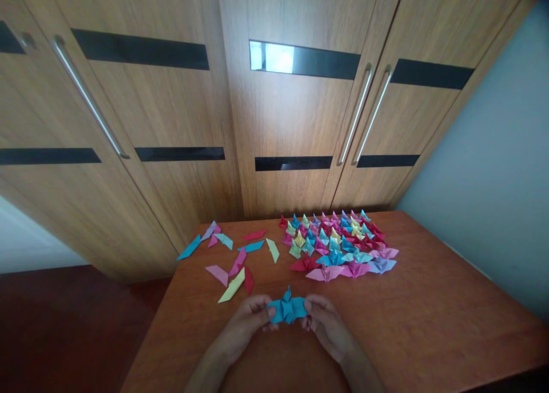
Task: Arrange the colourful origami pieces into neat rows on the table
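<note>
A blue folded paper figure (288, 308) is stretched between my two hands, just above the front part of the wooden table (412, 324). My left hand (253, 318) pinches its left wing between thumb and fingers. The right wing is pinched by my right hand (323, 320). A small pointed tip sticks up from the middle of the figure. Beyond my right hand stand many folded paper figures, with a pink one (326, 273) in the front row. Flat folded strips lie beyond my left hand, among them a yellow one (233, 286) and a pink one (217, 274).
Behind the table rises a wooden wardrobe (283, 112) with black strips and metal handles. A pale wall (489, 170) stands at the right. The table's left edge drops to a dark reddish floor (72, 324).
</note>
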The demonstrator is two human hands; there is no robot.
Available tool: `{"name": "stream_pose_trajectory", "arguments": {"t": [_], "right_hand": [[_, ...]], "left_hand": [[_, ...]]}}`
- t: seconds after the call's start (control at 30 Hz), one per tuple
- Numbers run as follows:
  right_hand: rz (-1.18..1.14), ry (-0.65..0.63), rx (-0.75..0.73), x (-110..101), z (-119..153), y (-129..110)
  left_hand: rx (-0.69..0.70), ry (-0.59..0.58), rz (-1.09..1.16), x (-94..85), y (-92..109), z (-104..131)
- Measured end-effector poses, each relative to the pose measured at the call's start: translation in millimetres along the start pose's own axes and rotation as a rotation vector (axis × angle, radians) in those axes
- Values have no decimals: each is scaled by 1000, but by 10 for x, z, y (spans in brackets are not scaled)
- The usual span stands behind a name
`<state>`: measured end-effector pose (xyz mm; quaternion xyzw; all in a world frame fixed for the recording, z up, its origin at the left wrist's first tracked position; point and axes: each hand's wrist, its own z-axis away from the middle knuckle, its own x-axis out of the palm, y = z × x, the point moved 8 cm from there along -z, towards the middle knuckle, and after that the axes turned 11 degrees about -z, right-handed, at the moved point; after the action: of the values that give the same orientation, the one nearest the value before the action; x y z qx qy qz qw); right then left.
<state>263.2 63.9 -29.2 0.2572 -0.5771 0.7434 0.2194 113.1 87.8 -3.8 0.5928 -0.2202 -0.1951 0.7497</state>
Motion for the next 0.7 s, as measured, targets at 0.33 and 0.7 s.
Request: {"name": "stream_pose_trajectory", "arguments": {"t": [0.33,0.7], "right_hand": [[250,88,-98,-164,-32,-198],[728,451,-474,-142,230,-446]], "left_hand": [[-42,53,-79,-88,29,-1],[-54,192,-177,-148,15,-55]]}}
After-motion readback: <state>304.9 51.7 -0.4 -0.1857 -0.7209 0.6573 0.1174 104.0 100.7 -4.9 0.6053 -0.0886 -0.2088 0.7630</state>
